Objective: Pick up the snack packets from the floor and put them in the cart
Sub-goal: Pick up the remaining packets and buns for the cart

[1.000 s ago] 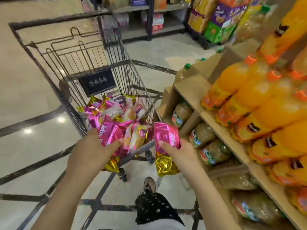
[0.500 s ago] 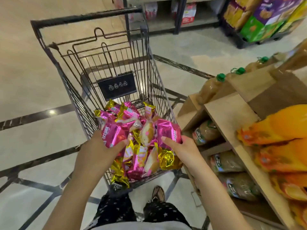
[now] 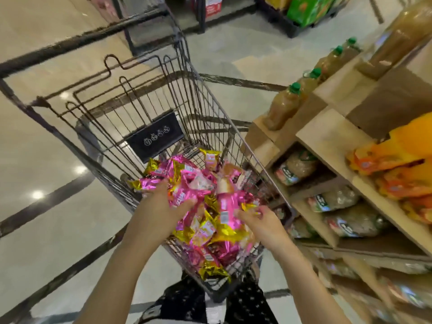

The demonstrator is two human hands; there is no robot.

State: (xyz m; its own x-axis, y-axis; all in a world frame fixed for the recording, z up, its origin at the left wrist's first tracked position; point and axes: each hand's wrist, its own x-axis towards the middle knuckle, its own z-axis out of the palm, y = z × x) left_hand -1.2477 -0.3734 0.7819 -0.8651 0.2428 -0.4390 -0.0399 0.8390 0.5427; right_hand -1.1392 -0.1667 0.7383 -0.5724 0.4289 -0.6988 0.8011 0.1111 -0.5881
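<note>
Down over a wire shopping cart (image 3: 205,106) is where I am looking, from the camera on the wearer's head. The cart stands on a glossy pale floor (image 3: 46,160) crossed by dark lines. Its basket holds a heap of snack packets (image 3: 210,232) in shiny pink and gold foil, piled against the near end. A black placard (image 3: 155,135) with small white symbols hangs on the inner wire panel behind the heap.

Both bare forearms reach into the basket. The left hand (image 3: 161,209) sits on the left side of the heap, its thumb laid across a pink packet (image 3: 181,198) and its fingers curled over the far side, gripping it. The right hand (image 3: 261,224) hovers at the right side with fingers loosely spread; motion blur hides whether its thumb touches the nearest packet.

Just right of the cart stands a wooden shelf unit (image 3: 327,134) with green-capped juice bottles (image 3: 284,106) on top and orange drink bottles (image 3: 397,148) lying on the shelf below them.
</note>
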